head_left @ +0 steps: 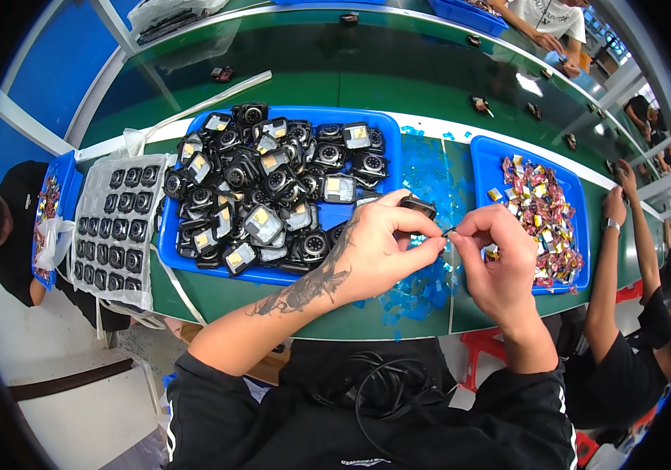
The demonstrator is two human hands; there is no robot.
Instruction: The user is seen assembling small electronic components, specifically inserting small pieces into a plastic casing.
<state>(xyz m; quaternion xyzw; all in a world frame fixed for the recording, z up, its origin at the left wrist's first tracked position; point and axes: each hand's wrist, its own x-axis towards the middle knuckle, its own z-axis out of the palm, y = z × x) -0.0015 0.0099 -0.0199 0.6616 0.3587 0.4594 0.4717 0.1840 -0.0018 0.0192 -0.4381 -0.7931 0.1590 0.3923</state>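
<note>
In front of my chest, over the green table, both hands meet at one small spot. My left hand (379,247) grips a black smartwatch case (420,206), which sticks out above its fingers. Close against it, my right hand (502,262) has thumb and forefinger pinched at a tiny dark piece, too small to name. Left of my hands, a blue tray (390,164) is heaped with black watch cases (237,172), some showing round sensor backs, others pale inner modules. A second blue tray (492,153) on the right holds many small red, yellow and silver parts (547,219).
Blue film scraps (422,301) litter the table between the trays. At left, a white moulded tray (92,223) holds watch cases in rows. Beyond a white rail runs a green conveyor (398,70) with scattered small parts. Co-workers' arms (606,266) reach in at right.
</note>
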